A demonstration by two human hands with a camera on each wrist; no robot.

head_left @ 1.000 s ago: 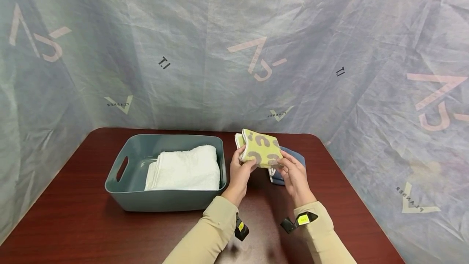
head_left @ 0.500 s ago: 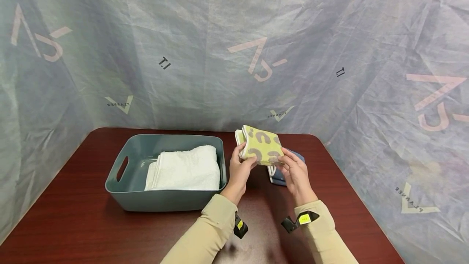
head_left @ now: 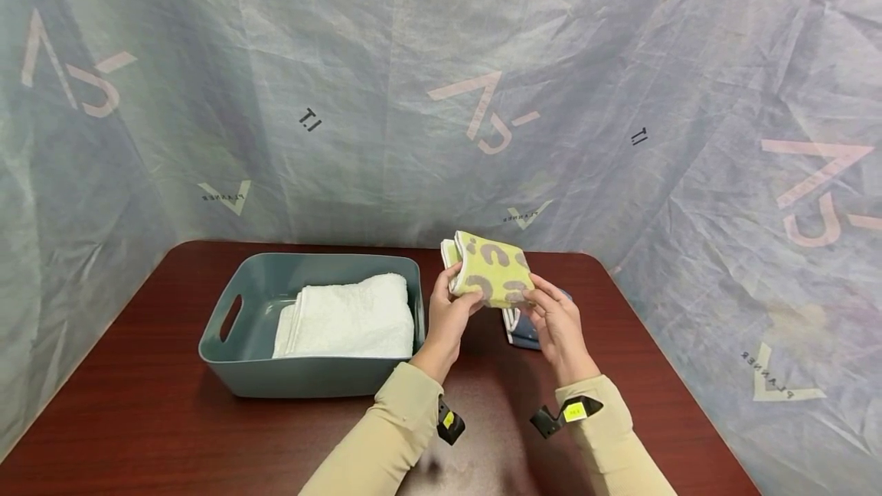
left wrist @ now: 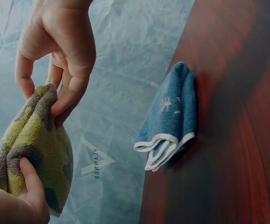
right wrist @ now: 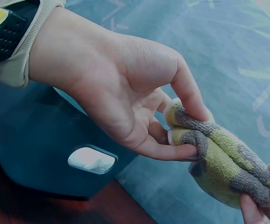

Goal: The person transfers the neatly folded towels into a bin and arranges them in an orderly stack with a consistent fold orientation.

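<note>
Both hands hold a folded yellow-green towel (head_left: 494,270) with grey patches and a white edge, raised above the table. My left hand (head_left: 449,320) pinches its left side, thumb in front and fingers behind. At the lower right corner, my right hand (head_left: 556,321) pinches it between thumb and fingers. The right wrist view shows the towel (right wrist: 228,168) edge-on, with its layers doubled over between the two hands. A folded blue towel (head_left: 525,332) with white edging lies on the table behind the right hand, partly hidden by it; the left wrist view shows this blue towel (left wrist: 167,116) more fully.
A grey-blue plastic bin (head_left: 310,379) with a handle slot stands left of the hands. Folded white towels (head_left: 354,316) lie in its right part. The dark red tabletop (head_left: 110,404) ends at a hanging grey sheet (head_left: 386,98) at the back and sides.
The yellow-green towel has risen slightly in the hands, and both hands have moved up a little. Their grips look the same. The bin and white towels have stayed put.
</note>
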